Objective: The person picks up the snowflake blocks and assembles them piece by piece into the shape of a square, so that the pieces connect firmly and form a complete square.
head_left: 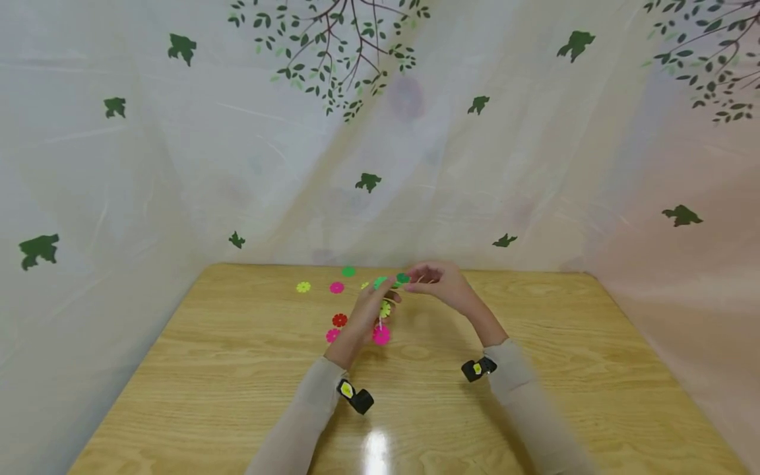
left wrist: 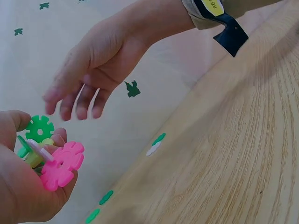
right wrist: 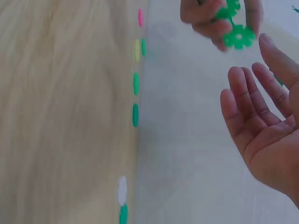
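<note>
- Cluster of discs (left wrist: 56,159), pink, white, yellow, green, apparently slotted together: lay in the curled fingers of the left hand (head_left: 365,315)
- Right hand (head_left: 445,287): sat towards its two o'clock, fingers apart, holding nothing
- Loose discs (head_left: 339,320): remained unjoined on the desk (head_left: 249,369), its eight to eleven o'clock

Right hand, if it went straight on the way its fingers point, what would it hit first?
Probably the green flower piece held in the left hand, just ahead of the right hand. Depth is unclear, so it might touch the left hand first.
</note>
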Available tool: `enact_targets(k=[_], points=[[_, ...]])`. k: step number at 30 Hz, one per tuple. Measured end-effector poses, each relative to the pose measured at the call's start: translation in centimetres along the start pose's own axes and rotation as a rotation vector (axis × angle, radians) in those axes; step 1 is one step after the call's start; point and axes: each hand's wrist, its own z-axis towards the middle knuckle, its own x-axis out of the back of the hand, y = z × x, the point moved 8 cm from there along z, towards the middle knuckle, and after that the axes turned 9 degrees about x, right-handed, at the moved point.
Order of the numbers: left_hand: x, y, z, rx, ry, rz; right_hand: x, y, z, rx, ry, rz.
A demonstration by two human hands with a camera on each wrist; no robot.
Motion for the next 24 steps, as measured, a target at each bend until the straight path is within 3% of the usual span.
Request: enact_targets(k=[5, 7, 16, 20, 24], points=[[0.2, -0.3, 0.1, 0.005, -0.003, -0.006, 3.8, 2.2, -0.1, -0.062, 0.083, -0.152], [0.2, -0.4, 0.2, 0.014, -0.009, -0.008, 5.0, 3.5, -0.3, -0.113, 0.08, -0.222], [0.1, -1.5, 0.6, 0.037, -0.009, 0.033, 5.8, 9.9, -2.0, -0.353, -0.199, -0.424], [-0.2, -2.0, 0.8, 0.037, -0.023, 0.044, 6.0, 11.7, -2.6, -0.388, -0.205, -0.428], [-0.4, -2.1, 0.9, 0.026, -0.03, 0.05, 6.4, 11.6, -2.7, -0.393, -0.167, -0.42]])
